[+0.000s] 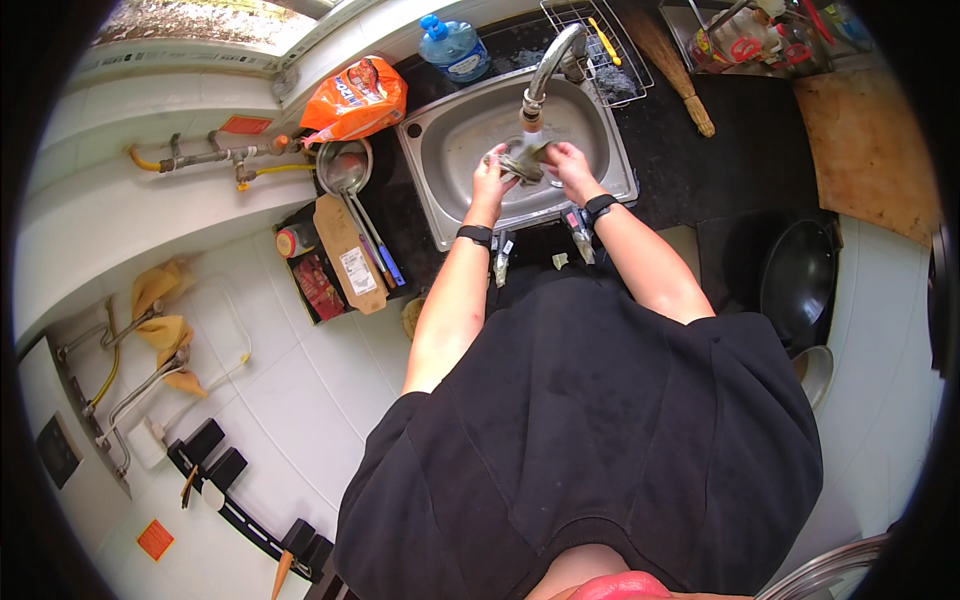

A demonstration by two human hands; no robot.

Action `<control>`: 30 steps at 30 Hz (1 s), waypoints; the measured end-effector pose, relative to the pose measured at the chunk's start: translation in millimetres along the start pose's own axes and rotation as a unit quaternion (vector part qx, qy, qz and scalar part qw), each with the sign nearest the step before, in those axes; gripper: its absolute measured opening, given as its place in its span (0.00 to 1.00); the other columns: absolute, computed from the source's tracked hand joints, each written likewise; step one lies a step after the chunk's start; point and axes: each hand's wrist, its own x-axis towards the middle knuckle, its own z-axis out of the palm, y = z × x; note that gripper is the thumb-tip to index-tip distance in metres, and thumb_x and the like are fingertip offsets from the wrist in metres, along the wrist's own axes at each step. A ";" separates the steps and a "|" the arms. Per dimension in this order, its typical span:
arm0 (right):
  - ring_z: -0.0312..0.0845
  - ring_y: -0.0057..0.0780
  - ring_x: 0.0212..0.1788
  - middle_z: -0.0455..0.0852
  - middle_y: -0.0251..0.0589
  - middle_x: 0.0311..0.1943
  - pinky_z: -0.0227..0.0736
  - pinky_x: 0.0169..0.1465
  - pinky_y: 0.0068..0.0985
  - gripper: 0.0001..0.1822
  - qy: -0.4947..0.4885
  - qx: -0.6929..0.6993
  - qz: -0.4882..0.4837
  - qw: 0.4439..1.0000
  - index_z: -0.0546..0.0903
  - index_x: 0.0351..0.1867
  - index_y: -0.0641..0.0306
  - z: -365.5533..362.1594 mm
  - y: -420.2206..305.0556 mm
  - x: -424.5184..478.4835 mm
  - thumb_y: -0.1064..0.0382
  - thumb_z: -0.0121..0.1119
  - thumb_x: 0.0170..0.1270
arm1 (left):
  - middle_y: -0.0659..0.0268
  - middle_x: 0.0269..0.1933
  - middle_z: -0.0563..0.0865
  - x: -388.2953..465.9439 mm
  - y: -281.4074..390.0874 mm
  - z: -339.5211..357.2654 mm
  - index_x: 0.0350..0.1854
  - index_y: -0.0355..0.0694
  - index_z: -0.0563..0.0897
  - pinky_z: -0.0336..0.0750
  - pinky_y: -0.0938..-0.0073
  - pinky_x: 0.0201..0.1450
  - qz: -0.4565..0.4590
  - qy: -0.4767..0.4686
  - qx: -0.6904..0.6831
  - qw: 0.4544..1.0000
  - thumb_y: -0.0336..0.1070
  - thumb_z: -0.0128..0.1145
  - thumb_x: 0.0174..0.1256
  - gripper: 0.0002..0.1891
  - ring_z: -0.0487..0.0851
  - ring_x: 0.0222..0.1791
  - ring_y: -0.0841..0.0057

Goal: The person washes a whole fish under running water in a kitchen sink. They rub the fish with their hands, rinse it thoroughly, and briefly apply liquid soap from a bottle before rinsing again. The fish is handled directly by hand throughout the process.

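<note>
Both of my hands are over a stainless steel sink (pixel 457 176), under a curved metal faucet (pixel 556 60) from which water runs. Between them is a wet grey-green cloth (pixel 529 163). My left hand (pixel 493 180) grips its left part, with the fingers bent around it. The cloth's upper right end is pinched in my right hand (pixel 570 169). The faucet's mouth stands just above the cloth, and the sink drain lies partly hidden behind it. A dark band circles each wrist.
Left of the sink are an orange plastic bag (pixel 356 101), a metal saucepan (pixel 345 169) and a cardboard piece (pixel 349 255). Behind stands a blue water jug (pixel 454 51). A wire rack (pixel 637 82), a straw brush (pixel 686 94) and a black wok (pixel 799 277) are to the right.
</note>
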 end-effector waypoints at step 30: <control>0.78 0.18 0.32 0.84 0.30 0.31 0.73 0.37 0.23 0.16 0.034 0.027 -0.117 0.992 0.81 0.38 0.61 -24.2 -54.1 0.9 0.49 0.60 0.71 | 0.59 0.36 0.89 17.9 7.2 10.2 0.47 0.39 0.85 0.77 0.71 0.43 0.167 -0.043 0.380 0.909 0.36 0.61 0.65 0.11 0.85 0.36 0.75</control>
